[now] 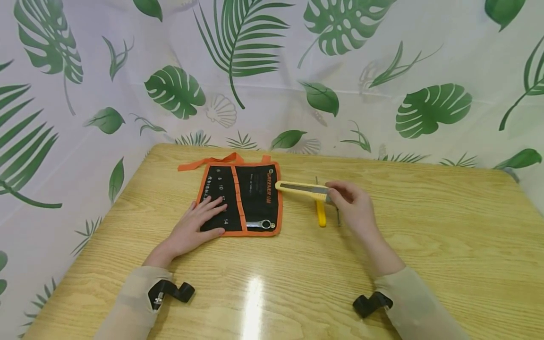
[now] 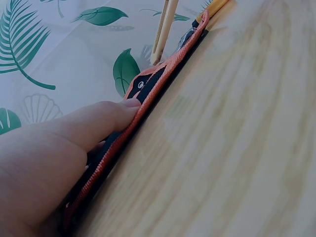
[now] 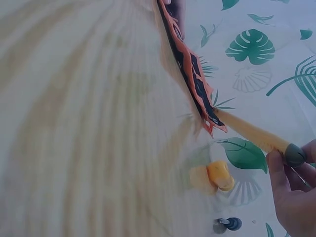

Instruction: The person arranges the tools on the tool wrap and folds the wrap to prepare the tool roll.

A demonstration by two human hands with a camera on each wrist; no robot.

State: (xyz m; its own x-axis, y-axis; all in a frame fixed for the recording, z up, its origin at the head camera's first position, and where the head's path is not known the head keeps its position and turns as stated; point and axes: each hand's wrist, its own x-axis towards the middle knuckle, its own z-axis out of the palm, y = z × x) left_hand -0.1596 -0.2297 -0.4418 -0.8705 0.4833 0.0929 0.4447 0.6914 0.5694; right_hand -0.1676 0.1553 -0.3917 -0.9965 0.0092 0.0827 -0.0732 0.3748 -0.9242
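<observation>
From the head view, the left hand (image 1: pixel 199 222) lies flat with straight fingers on the black and orange tool roll (image 1: pixel 240 198) at the middle of the frame, pinning its left pockets to the worktop (image 1: pixel 425 245). The right hand (image 1: pixel 354 205) pinches the near end of a yellow utility knife (image 1: pixel 302 188), held just right of the roll and pointing toward it. A ratchet wrench (image 1: pixel 260 224) shows at the roll's lower edge, and a yellow-handled tool (image 1: pixel 320 215) lies under the right hand. I cannot tell whether the knife's blade is out; if it is, a slip toward the roll could nick the fabric or the left fingers. In the left wrist view the thumb (image 2: pixel 106 118) rests against the roll's orange binding (image 2: pixel 148 96); a light press there could let the roll slide. In the right wrist view the fingers (image 3: pixel 291 187) grip only the knife's dark end cap (image 3: pixel 295 154), at the lower right, so the long body could swing or drop.
</observation>
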